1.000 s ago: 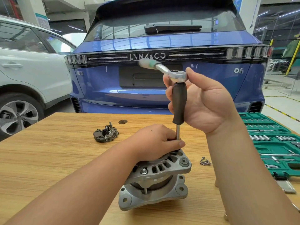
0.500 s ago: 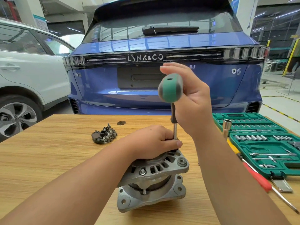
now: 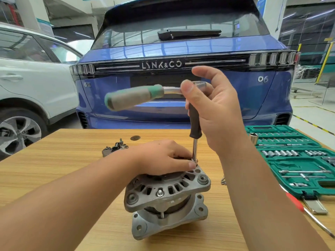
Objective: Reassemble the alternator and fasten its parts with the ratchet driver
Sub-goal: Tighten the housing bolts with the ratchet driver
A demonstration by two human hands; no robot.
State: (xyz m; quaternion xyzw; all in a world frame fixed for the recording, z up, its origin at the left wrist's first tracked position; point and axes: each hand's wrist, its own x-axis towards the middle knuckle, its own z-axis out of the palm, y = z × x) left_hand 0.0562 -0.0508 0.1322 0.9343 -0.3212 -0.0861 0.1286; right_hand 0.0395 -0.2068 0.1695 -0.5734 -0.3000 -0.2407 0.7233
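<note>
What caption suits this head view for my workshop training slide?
Right hand spins a ratchet driver on the alternator while the left hand steadies its tip.
</note>
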